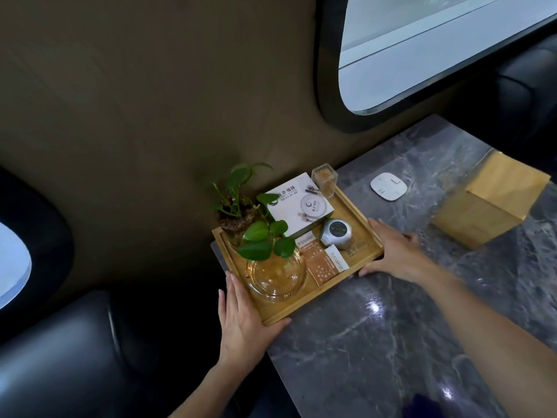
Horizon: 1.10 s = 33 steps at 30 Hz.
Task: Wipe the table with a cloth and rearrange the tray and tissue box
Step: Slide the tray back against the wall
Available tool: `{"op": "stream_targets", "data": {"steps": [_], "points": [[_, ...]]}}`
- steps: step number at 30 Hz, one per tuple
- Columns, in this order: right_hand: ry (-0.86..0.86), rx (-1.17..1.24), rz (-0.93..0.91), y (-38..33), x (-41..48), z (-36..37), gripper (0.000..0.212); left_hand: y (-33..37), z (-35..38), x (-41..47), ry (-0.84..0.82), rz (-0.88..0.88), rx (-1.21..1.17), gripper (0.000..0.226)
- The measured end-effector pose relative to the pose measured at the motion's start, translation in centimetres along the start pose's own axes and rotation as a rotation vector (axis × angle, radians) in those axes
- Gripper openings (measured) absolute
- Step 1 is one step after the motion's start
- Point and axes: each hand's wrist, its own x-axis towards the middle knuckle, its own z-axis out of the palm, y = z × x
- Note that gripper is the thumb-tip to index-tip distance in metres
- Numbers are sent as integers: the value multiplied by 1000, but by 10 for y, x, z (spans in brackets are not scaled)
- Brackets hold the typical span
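Bamboo rectangular tray (366, 240), overhanging the grey marble table (391, 327), is gripped by my left hand (245, 324) and right hand (398, 254). Tilting it, I judge, could topple the potted green plant (241, 215) or slide the clear glass ashtray (275, 277).

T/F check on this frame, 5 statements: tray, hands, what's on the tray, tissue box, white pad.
1. Both hands grip the wooden tray. True: the left hand is at its near left corner and the right hand at its right end.
2. The tray sits at the middle of the table. False: it is at the table's far left end by the wall, overhanging the left edge.
3. The glass ashtray holds the plant. False: the ashtray looks empty; the plant stands behind it.
4. The wooden tissue box is on the tray. False: it stands on the table, right of the tray.
5. A white pad lies between tray and tissue box. True.
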Motion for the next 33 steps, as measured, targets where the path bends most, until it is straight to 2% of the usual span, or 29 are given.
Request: {"op": "stream_targets", "data": {"steps": [13,18,22,24,26,27,29,33], "points": [[-5,-71,32,-8,-4,-3,118,3,1,-2,21,1,-4,133],[-4,-133,33,-15,-11,-8,98,14,-9,-6,-87,-66,33,123],[33,-96,9,-12,-20,-17,83,23,-16,-17,-48,-56,124,106],[51,-95,31,-9,-28,-21,82,32,-19,-27,91,13,151,90],[78,-107,57,-4,-35,-26,77,44,-18,-38,235,173,91,67],[97,-108,69,-2,-39,-27,73,51,-15,-42,243,273,53,55],[143,-82,92,3,-46,-30,65,67,-7,-45,138,458,18,42],[274,33,164,7,-62,-35,49,88,24,-31,-92,612,146,53]]}}
